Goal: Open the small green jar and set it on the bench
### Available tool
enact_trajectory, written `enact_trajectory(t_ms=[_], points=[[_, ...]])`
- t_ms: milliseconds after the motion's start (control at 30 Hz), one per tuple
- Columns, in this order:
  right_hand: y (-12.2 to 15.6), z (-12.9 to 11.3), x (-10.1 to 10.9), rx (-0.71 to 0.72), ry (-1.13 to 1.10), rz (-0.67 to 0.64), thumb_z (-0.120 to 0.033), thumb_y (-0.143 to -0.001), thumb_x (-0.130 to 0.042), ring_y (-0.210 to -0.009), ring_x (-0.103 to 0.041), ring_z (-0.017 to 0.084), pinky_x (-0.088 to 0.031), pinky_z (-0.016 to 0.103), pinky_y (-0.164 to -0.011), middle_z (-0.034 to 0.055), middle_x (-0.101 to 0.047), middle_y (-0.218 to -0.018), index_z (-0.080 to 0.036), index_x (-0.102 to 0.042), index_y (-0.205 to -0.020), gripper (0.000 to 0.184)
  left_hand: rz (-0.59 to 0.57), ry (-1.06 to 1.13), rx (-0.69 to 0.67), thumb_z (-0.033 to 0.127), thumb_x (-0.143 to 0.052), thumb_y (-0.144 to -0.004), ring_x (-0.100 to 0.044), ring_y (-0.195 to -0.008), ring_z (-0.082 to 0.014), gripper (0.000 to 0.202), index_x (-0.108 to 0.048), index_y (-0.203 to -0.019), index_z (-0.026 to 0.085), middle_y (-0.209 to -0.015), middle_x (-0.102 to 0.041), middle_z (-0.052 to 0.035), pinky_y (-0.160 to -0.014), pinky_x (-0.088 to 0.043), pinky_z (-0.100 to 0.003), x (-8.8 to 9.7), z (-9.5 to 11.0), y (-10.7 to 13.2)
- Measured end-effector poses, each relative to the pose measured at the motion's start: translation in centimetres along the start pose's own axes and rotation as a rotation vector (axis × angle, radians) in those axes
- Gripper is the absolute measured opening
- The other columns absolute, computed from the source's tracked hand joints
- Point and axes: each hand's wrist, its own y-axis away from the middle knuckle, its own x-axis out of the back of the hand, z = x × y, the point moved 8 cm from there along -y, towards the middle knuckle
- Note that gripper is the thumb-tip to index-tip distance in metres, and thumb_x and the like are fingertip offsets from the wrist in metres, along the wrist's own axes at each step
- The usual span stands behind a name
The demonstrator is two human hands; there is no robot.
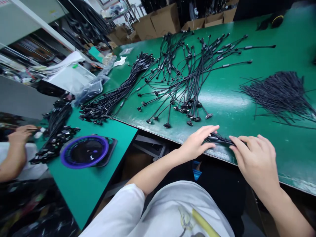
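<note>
A folded black cable point(218, 139) lies between my hands at the table's near edge. My left hand point(197, 141) has its thumb and fingers around the cable's left end. With thumb and fingertips pinched together, my right hand point(256, 161) grips the cable's right end. Just beyond my left hand, a loose spread of black cables point(195, 82) with connectors at their ends covers the middle of the table. To the right, past my right hand, sits a heap of thin black strips point(278, 93) resembling twist ties.
A bundle of black cables point(125, 84) lies at left on the green table point(227, 93). On the adjoining green table point(74, 194) stand a purple-rimmed round dish point(85, 151) and more cables point(59, 121). Another person's hand point(22, 133) is at far left. Cardboard boxes point(158, 24) stand behind.
</note>
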Motion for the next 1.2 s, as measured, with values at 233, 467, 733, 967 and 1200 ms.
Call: enact_trajectory(t_ms=[233,467,733,967,1200], points=[[-1.3,-1.4,-1.8,0.068,0.106,-0.024,-0.023,-0.100,-0.051,-0.075,-0.051,0.022,-0.038,0.037,-0.072,0.0078,-0.061,-0.085,-0.009,-0.052,-0.135,0.038,0.033,0.189,0.098,0.035,-0.064,-0.091,-0.056,-0.128,-0.0242,0.061,-0.041,-0.146,0.022,-0.140,-0.055,-0.0129,-0.107,-0.048,-0.038,-1.0,-0.8,-1.1],[-0.5,-2.5,-1.8,0.071,0.079,0.054,-0.013,-0.097,-0.054,-0.087,-0.056,0.021,-0.038,0.035,-0.082,0.0084,-0.065,-0.099,-0.014,-0.049,-0.140,0.043,0.194,-0.106,-0.041,0.034,-0.050,-0.100,-0.064,-0.116,-0.0198,0.033,-0.061,-0.126,0.017,-0.122,-0.069,-0.0091,-0.105,-0.050,-0.036,0.4,1.2,-0.6],[-0.1,-4.6,-1.0,0.084,0.166,0.151,-0.015,-0.097,-0.057,-0.084,-0.056,0.020,-0.040,0.034,-0.080,0.0102,-0.066,-0.099,-0.008,-0.035,-0.149,0.056,0.510,-0.070,-0.076,0.035,-0.058,-0.095,-0.057,-0.125,-0.0250,0.024,-0.058,-0.080,0.016,-0.138,-0.055,-0.0162,-0.107,-0.048,-0.046,2.3,3.1,-0.9],[0.3,-4.4,0.9,0.073,0.251,0.243,-0.012,-0.090,-0.067,-0.081,-0.056,0.020,-0.040,0.034,-0.079,0.0102,-0.066,-0.099,-0.009,-0.036,-0.150,0.068,0.516,0.433,0.125,0.032,-0.060,-0.094,-0.063,-0.103,-0.0186,0.038,-0.040,-0.065,0.018,-0.103,-0.064,-0.0079,-0.093,-0.053,-0.035,1.3,1.9,-0.1],[0.7,-3.9,1.3,0.073,0.263,0.263,-0.011,-0.089,-0.068,-0.081,-0.056,0.019,-0.041,0.034,-0.081,0.0081,-0.067,-0.096,-0.008,-0.045,-0.145,0.061,0.457,0.575,0.178,0.034,-0.064,-0.092,-0.063,-0.104,-0.0194,0.032,-0.047,-0.071,0.017,-0.108,-0.064,-0.0069,-0.098,-0.049,-0.037,-0.1,1.0,-0.1]])
